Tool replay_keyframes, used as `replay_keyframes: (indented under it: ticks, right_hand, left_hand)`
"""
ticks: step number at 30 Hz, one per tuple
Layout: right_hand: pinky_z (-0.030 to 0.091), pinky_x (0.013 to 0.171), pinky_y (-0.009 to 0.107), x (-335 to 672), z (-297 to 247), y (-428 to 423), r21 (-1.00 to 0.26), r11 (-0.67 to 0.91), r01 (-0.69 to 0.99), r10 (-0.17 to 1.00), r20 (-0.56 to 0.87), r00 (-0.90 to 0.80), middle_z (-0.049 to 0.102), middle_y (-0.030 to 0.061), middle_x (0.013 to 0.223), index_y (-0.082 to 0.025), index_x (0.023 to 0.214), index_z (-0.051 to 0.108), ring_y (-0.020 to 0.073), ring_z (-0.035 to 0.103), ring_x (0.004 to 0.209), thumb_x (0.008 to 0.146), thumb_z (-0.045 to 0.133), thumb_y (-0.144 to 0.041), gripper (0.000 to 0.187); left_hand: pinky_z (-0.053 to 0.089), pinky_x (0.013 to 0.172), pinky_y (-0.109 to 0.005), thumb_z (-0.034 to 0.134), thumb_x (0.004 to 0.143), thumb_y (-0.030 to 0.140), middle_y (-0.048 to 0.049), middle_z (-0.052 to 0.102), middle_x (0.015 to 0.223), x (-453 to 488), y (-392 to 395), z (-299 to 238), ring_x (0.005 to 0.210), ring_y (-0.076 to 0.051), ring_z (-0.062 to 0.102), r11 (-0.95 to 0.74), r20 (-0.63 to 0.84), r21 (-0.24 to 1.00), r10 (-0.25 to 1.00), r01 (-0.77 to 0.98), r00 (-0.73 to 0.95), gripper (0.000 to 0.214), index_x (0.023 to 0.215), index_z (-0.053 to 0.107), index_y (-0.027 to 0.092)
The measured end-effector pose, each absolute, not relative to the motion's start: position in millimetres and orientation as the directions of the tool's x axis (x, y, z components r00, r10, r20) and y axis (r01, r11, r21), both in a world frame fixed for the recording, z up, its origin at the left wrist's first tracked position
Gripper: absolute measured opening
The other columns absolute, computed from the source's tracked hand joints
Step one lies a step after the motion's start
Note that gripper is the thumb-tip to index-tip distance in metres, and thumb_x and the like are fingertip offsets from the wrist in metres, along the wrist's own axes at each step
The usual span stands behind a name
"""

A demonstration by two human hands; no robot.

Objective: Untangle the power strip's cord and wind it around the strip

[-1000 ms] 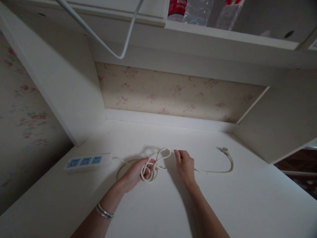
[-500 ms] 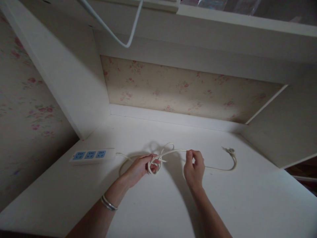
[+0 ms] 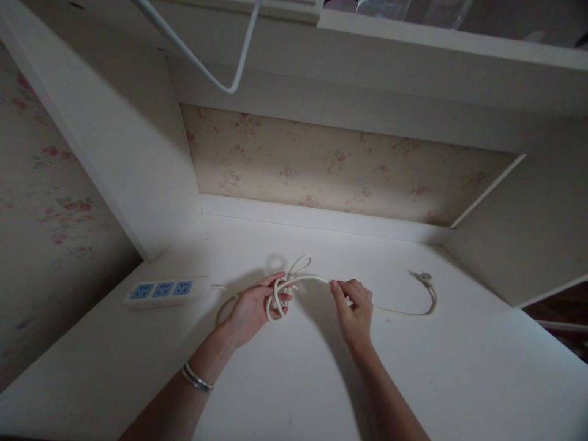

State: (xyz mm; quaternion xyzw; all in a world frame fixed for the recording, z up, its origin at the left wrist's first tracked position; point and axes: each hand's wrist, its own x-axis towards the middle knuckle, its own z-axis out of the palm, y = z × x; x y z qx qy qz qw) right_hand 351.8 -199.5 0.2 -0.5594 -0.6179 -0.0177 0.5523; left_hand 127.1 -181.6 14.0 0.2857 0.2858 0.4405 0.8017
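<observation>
A white power strip [image 3: 166, 292] with three blue sockets lies at the left of the white desk. Its cream power cord [image 3: 307, 277] runs toward my hands and is gathered there in loops. My left hand [image 3: 257, 304] is curled round the coiled part, with loops hanging over the fingers. Between thumb and fingers, my right hand [image 3: 354, 309] pinches a stretch of the cord to the right of the coil. Beyond it the cord trails along the desk to a plug [image 3: 425, 277] at the right. Part of the cord is hidden behind both hands.
The white desktop [image 3: 275, 392] meets a low back ledge [image 3: 321, 217] below flowered wallpaper [image 3: 340, 160]. White side panels [image 3: 151, 159] stand at left and right. Overhead are a shelf [image 3: 390, 33] and a bent white rod or cable [image 3: 232, 89].
My right hand has come a little to the left, closer to the coil. The loops in my left hand have shifted, and one loop stands up higher behind the fingers.
</observation>
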Motion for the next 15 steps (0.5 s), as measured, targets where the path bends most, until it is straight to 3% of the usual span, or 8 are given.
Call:
replay_keyframes:
  ticks: [5, 9, 15]
  right_hand:
    - [0.03, 0.075, 0.033, 354.9, -0.2, -198.8, -0.515, 0.437, 0.737, 0.706, 0.704, 0.074, 0.051, -0.0039, 0.058, -0.02, 0.069, 0.066, 0.0124, 0.048, 0.061, 0.09, 0.058, -0.034, 0.026]
    - [0.03, 0.075, 0.034, 355.8, 1.8, -200.2, -0.491, 0.478, 0.729, 0.726, 0.687, -0.014, 0.052, -0.0035, 0.059, -0.02, 0.067, 0.065, 0.0124, 0.048, 0.061, 0.091, 0.057, -0.032, 0.027]
    - [0.03, 0.075, 0.034, 347.0, 5.9, -207.4, -0.447, 0.542, 0.711, 0.735, 0.662, -0.144, 0.055, -0.0021, 0.06, -0.021, 0.072, 0.067, 0.0133, 0.049, 0.064, 0.092, 0.055, -0.029, 0.025]
  left_hand:
    - [0.052, 0.071, -0.032, 0.061, 0.083, 0.024, -0.0126, 0.064, 0.119, 126.1, -183.5, 13.2, 0.084, -0.019, 0.066, 0.425, -0.21, 0.771, 0.872, -0.474, 0.441, 0.043, 0.125, 0.056, 0.02]
    - [0.053, 0.067, -0.034, 0.059, 0.082, 0.026, -0.0121, 0.069, 0.106, 124.1, -184.4, 14.4, 0.068, -0.017, 0.066, 0.415, -0.234, 0.82, 0.872, -0.394, 0.429, 0.043, 0.124, 0.057, 0.017]
    - [0.051, 0.059, -0.03, 0.057, 0.081, 0.035, -0.0077, 0.071, 0.091, 122.9, -183.5, 18.0, 0.065, -0.018, 0.064, 0.229, -0.195, 0.971, 0.924, -0.066, 0.33, 0.044, 0.121, 0.059, 0.015]
